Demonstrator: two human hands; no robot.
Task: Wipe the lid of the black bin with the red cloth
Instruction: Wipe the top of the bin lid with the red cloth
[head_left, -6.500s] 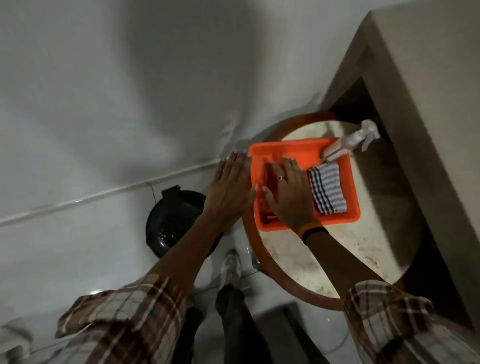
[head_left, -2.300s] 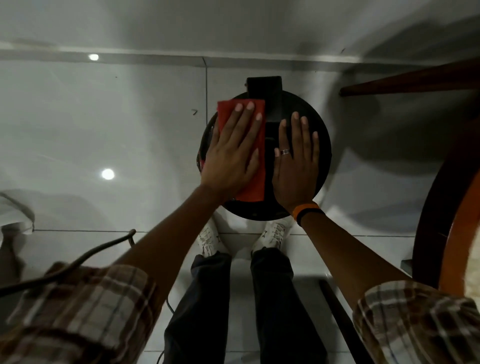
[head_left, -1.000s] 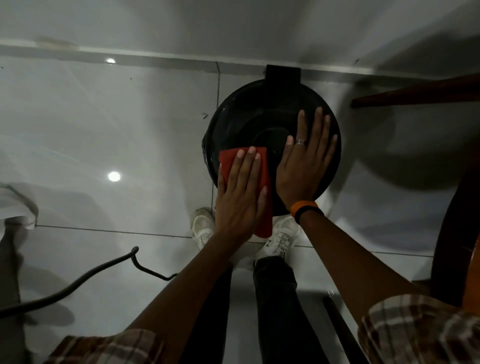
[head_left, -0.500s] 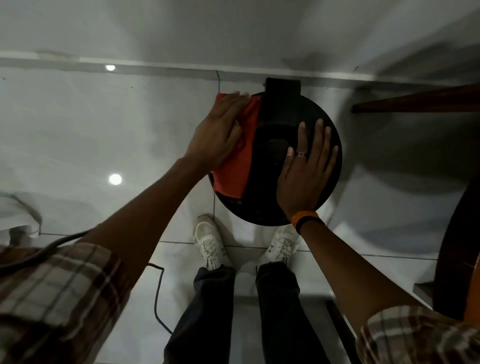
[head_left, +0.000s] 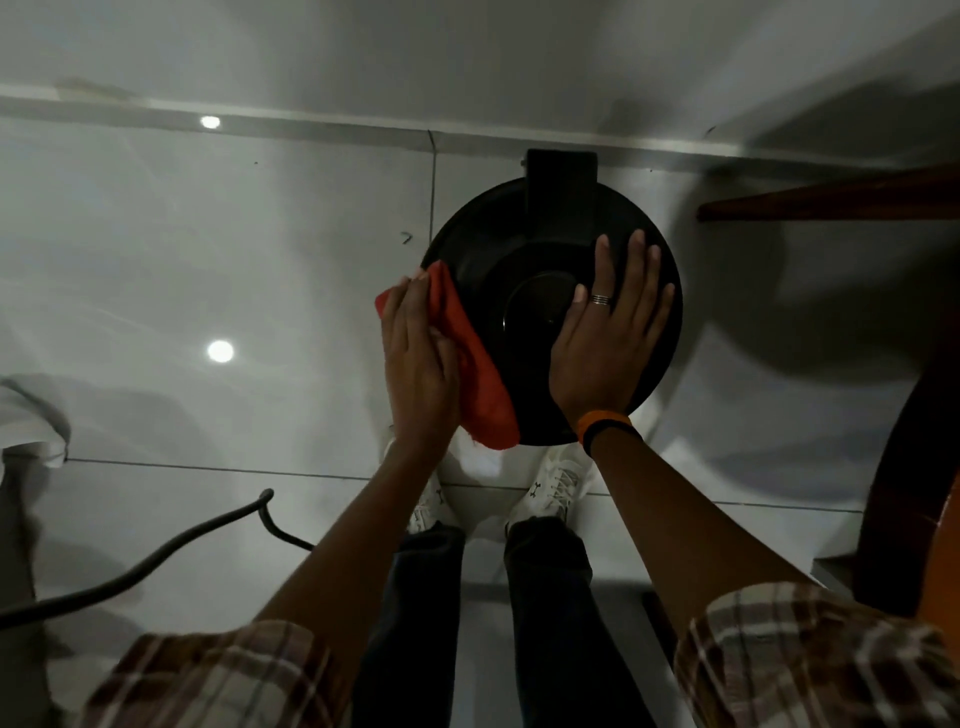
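A round, glossy black bin lid (head_left: 524, 270), ringed with concentric ridges and with a rectangular hinge tab at its far edge, was seen from above on a pale tiled floor (head_left: 234, 249). A red cloth (head_left: 480, 374) was pressed edge-on against the lid's left rim by the left hand (head_left: 421, 364), fingers extended. The right hand (head_left: 608, 332) was laid open and flat on the lid's right side.
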